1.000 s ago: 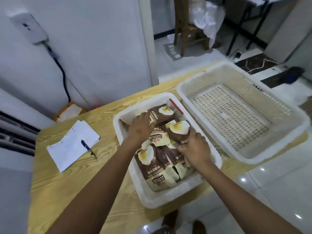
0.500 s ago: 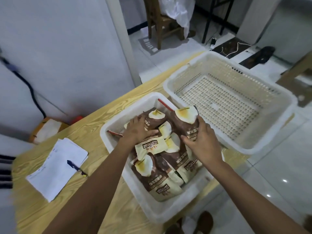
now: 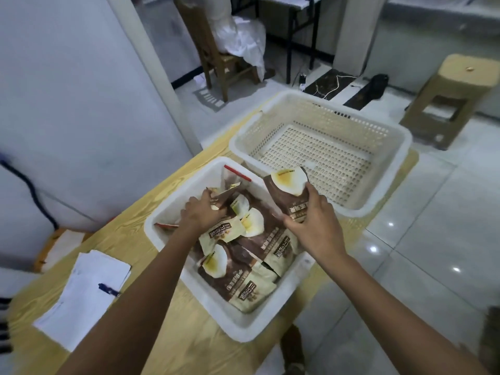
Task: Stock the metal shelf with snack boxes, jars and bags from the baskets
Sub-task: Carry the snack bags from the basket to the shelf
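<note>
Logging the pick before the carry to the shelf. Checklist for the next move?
1. Right hand grips the raised bag: ok.
2. Raised bag is off the pile in the near basket: ok.
3. Left hand grips a second bag: ok.
4. Second bag is free of the pile: cannot tell.
5. Shelf in view: not ok.
6. Far basket holds no stock: ok.

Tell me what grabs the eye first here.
The right hand holds a brown snack bag raised above the near white basket, packed with matching bags. The left hand grips another bag inside it. Beyond, a larger perforated basket holds nothing visible.
</note>
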